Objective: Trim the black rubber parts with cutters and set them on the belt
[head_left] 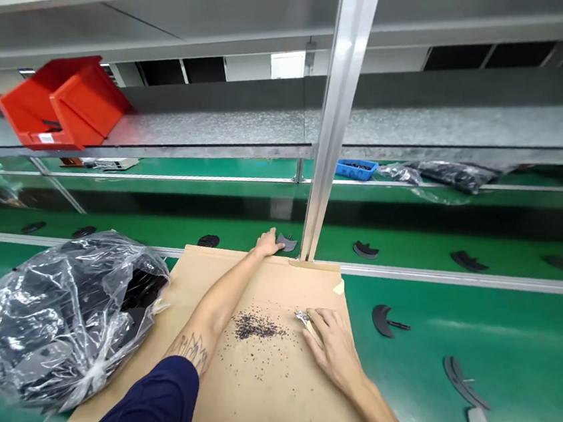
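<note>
My left hand (267, 243) reaches far forward to the back edge of a cardboard sheet (260, 388). Its fingers are closed on a dark curved plastic part (286, 242) at the edge of the green conveyor belt (414, 224). Near the cardboard's right side rests my right hand (332, 346), closed on a small metal cutter (303, 317) with a pale handle. A scatter of dark trimmings (256, 326) lies on the cardboard just left of that tool.
A clear plastic bag of black parts (61, 315) sits at the left. Several black curved parts (383, 321) lie on the green table and belt. A slanted aluminium post (332, 118) rises from the cardboard's far edge. On the shelf sits a red bin (63, 103); a blue tray (356, 169) lies beyond the belt.
</note>
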Tool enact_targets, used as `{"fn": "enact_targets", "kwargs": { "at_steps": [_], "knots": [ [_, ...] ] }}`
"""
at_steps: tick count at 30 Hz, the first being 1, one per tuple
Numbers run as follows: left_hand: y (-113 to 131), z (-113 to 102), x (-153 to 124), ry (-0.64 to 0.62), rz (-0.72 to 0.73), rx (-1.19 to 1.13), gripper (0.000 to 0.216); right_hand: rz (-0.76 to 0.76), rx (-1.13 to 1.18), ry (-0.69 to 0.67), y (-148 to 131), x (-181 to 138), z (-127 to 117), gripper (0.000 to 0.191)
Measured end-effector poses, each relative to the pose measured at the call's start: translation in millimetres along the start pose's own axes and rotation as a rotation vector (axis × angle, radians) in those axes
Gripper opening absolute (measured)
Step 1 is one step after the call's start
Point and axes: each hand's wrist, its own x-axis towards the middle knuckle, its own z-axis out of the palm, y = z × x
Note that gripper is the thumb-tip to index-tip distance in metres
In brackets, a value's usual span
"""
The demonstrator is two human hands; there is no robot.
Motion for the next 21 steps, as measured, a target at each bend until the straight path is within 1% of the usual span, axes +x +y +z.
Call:
{"fn": "enact_targets", "kwargs": {
  "at_steps": [2,4,7,9,11,12,14,16,18,20,21],
  "knots": [
    [17,10,-1,0.004,-0.028,-0.121,0.038,0.005,0.008,0.018,0,1,-1,0.030],
    [27,12,-4,-0.001,-0.039,-0.239,0.037,0.031,0.043,0.040,-1,1,-1,0.030],
    [31,3,-13,-0.036,-0.022,-0.407,0.036,0.090,0.167,0.098,-1,1,1,0.028],
    [25,-6,-28,-0.078,0.000,-0.512,0.032,0.121,0.275,0.134,-3,2,2,0.025],
    [14,-14,-57,-0.132,0.022,-0.607,0.027,0.154,0.380,0.152,-5,4,2,0.025],
    [8,-17,-77,-0.160,0.032,-0.649,0.026,0.183,0.432,0.168,-7,5,2,0.025],
    [-6,-19,-125,-0.213,0.040,-0.715,0.029,0.265,0.565,0.164,-11,7,1,0.026],
    [-15,-14,-177,-0.255,0.030,-0.756,0.035,0.344,0.732,0.095,-17,11,1,0.029],
    [-20,-8,-221,-0.370,0.025,-0.860,0.041,0.415,0.862,0.000,-25,14,1,0.033],
    [-23,-10,-252,-0.449,0.037,-0.902,0.045,0.476,0.952,-0.090,-34,16,2,0.034],
    [-24,-18,-262,-0.496,0.059,-0.875,0.045,0.504,0.986,-0.124,-38,17,2,0.035]
  ]
}}
